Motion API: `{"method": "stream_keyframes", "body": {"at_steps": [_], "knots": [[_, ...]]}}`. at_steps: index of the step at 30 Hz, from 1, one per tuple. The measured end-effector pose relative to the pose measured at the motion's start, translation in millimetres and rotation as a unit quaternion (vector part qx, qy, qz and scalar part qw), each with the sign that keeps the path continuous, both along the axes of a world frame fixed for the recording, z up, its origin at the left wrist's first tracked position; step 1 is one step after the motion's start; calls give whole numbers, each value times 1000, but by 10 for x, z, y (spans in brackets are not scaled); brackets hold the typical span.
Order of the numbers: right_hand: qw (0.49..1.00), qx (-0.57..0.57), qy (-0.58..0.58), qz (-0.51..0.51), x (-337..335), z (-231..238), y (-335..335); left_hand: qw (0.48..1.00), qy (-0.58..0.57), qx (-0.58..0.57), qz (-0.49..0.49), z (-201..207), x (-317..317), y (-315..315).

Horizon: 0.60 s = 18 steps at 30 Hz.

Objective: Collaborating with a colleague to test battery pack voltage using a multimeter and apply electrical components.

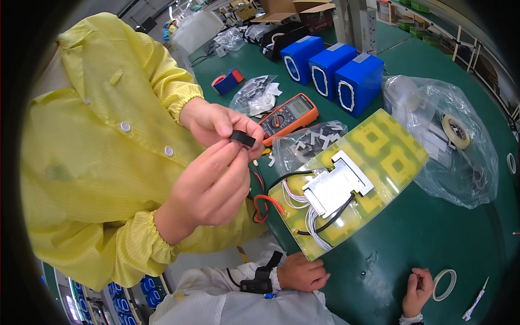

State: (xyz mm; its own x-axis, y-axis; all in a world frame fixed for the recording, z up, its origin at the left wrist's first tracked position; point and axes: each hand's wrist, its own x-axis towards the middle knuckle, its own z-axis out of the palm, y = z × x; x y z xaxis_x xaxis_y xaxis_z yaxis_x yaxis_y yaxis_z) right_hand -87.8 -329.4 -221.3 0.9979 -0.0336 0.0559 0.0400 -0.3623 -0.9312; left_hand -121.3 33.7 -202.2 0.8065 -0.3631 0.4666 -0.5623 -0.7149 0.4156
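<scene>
My left hand (303,272) rests on the green table in a loose fist, beside the near corner of a yellow-green battery pack (387,154). No object shows in it. A white circuit module (338,184) lies on the pack, with black, red and white wires running from it. Farther right, my right hand (418,292) has its fingers curled and nothing visible in them. Close to it lies a cream tape roll (435,285). At the left, a co-worker in a yellow coat (103,146) pinches a small black band (242,138) between both hands.
An orange multimeter (290,119) and a bag of small parts (309,142) lie beyond the pack. Three blue battery packs (359,84) stand behind. A large clear plastic bag (471,168) holds a tape roll at the right. Near the right edge is a small tube (475,299).
</scene>
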Motion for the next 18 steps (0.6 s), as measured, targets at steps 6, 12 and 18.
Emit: {"method": "stream_keyframes", "body": {"at_steps": [6,12,18], "knots": [[1000,7,7,-10,83,138,114,1000,11,13,-1,9,26,-15],[1000,21,19,-10,79,127,108,1000,6,5,-4,-26,43,-5],[999,14,25,18,77,109,86,1000,6,1,2,4,18,3]]}}
